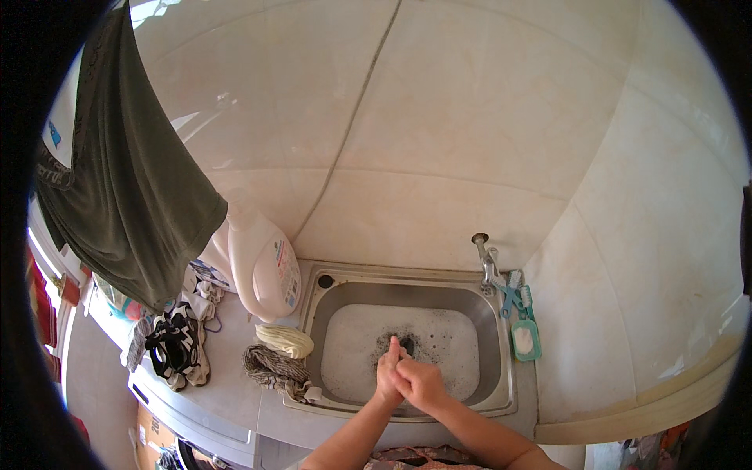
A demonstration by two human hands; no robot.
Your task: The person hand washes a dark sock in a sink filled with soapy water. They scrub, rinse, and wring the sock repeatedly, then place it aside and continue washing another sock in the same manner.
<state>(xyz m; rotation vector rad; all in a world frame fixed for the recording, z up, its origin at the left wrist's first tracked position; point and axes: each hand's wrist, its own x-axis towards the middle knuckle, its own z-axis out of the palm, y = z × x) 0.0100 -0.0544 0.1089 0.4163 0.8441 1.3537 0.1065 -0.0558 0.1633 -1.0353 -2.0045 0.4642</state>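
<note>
My left hand (390, 374) and my right hand (419, 380) are pressed together over the near part of a stainless steel sink (410, 288). The right hand is closed around part of the left, and one digit of the left points up. White suds (352, 346) cover the water below, with a dark patch just beyond my fingers; what lies under the foam is hidden. No object shows between my hands. A metal tap (488, 267) stands at the sink's back right corner.
Left of the sink are a pale folded cloth (285, 341), a dark knitted item (273, 367), a large detergent bottle (264, 264) and black-and-white sneakers (176, 346). A dark green garment (135, 176) hangs above. Brushes (514, 294) and a green soap dish (525, 341) are at right.
</note>
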